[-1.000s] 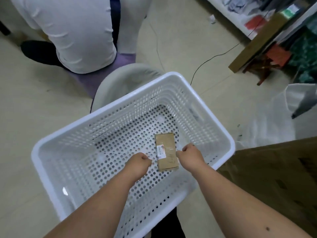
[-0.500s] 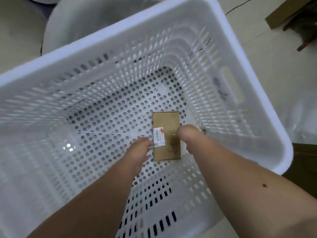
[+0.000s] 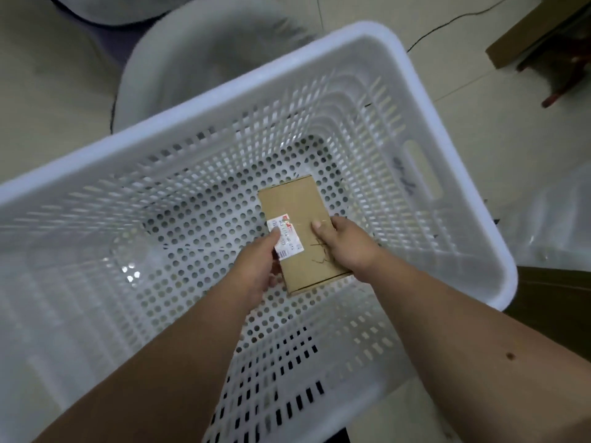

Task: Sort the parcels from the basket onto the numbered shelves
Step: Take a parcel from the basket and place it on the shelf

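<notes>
Both hands now grip the small brown cardboard parcel, lifting its near end | left hand on labelled edge, right hand opposite, for a steady lift | parcel inside white holey plastic basket

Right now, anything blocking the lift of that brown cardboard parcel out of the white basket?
Nothing visible. The left hand and right hand both hold the flat brown cardboard parcel inside the white perforated plastic basket; nothing lies over it. The shelves are out of view.

Blurred, unreadable print on the parcel's white label; illegible scrawl on basket wall.
</notes>
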